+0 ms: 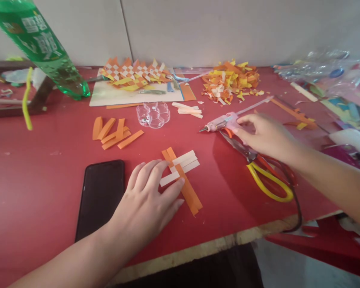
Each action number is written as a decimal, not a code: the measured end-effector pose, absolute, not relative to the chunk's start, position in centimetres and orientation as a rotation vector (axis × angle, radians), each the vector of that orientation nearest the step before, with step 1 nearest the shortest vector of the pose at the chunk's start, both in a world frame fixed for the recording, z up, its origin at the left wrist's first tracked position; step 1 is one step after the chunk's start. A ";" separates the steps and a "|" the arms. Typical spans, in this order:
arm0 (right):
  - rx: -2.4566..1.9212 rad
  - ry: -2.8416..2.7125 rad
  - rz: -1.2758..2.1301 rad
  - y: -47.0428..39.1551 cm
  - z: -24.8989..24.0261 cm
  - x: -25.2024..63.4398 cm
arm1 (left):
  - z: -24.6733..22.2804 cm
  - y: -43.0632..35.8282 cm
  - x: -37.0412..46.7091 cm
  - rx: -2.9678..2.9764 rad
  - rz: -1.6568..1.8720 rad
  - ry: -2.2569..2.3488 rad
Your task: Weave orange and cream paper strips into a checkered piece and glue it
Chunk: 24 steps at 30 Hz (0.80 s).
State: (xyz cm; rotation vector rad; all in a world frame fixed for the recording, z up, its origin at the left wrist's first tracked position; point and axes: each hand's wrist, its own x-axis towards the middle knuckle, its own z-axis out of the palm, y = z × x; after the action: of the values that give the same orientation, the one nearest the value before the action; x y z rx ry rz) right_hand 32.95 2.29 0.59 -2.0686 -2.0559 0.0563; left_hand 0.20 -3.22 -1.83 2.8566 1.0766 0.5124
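Observation:
My left hand (150,192) rests over a small weave of paper strips, its index fingertip and thumb pinning it to the table. Orange strips (190,196) run lengthwise in that weave, and cream strips (186,161) cross them. To the right, my right hand (261,134) has its fingers around the handle of a pink hot glue gun (220,123). The gun's nozzle points left, and a clear glue stick sticks out behind it. Scissors (247,154) with yellow and red handles lie just below the gun, partly under my right wrist.
Loose orange strips (112,132), cream strips (188,110) and a clear flower-shaped tray (153,115) lie beyond my left hand. A black phone (100,196) is beside it. Farther back are woven pieces (132,74), a paper-scrap pile (232,80) and a green bottle (45,48). A dark cord hangs over the table edge.

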 end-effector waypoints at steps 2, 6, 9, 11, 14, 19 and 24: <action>-1.969 -2.094 -0.185 2.0 1.3 31.2 | -1.9 -3.3 0.2 2.864 0.519 1.087; -1.360 -2.324 -0.057 0.7 1.9 26.4 | -1.9 -3.3 0.2 2.856 0.531 1.095; -1.133 -2.455 0.314 -0.5 1.2 23.1 | -1.9 -3.2 0.1 2.843 0.490 1.080; -1.045 -2.455 0.481 -1.0 0.5 21.6 | -2.0 -3.2 0.1 2.839 0.467 1.073; -0.994 -2.407 0.586 -1.2 -0.1 20.6 | -2.1 -3.2 0.0 2.835 0.467 1.082; -1.063 -2.403 0.662 -0.9 0.0 20.6 | -2.1 -3.3 0.0 2.803 0.465 1.121; -1.040 -2.432 0.719 -1.0 -0.3 20.6 | -1.9 -3.4 0.1 2.828 0.470 1.164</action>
State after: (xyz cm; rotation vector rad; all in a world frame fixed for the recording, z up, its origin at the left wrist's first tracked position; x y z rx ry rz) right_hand 20.56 -1.04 -0.26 -1.0399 -2.4319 0.7195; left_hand 0.14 -3.40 -1.93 2.8278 1.1644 0.4696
